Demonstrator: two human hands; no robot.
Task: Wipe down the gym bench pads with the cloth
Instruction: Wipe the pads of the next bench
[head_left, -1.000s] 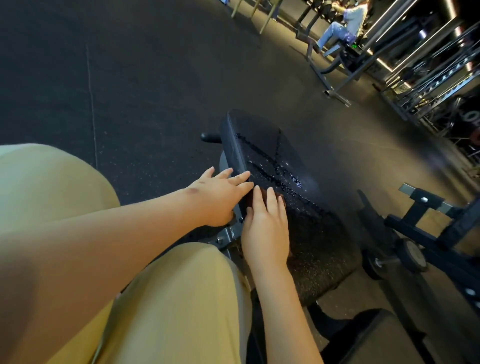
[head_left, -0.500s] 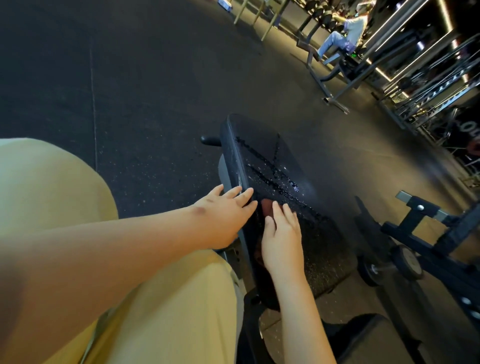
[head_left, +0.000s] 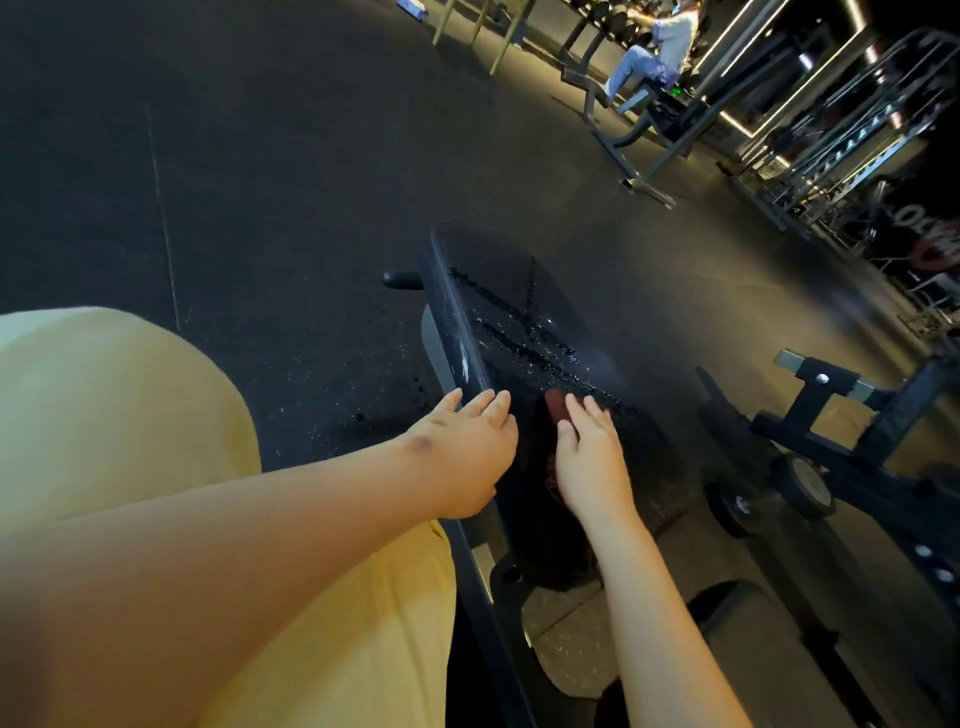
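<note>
Near left, yellow trouser leg (head_left: 130, 415). Then left hand (head_left: 462, 452), fingers straight and relaxed, resting on the left edge of the wet pad (head_left: 509, 280); just right of it, right hand (head_left: 589, 460) flat, uncurled, pressing the dark cloth (head_left: 557, 408) onto the pad. Right, wheeled frame (head_left: 815, 400); far right, seated person (head_left: 660, 47).

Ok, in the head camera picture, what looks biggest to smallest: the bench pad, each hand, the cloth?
1. bench pad
2. left hand and right hand: about alike, so not ranked
3. cloth: only a bit shows under the right hand
</note>
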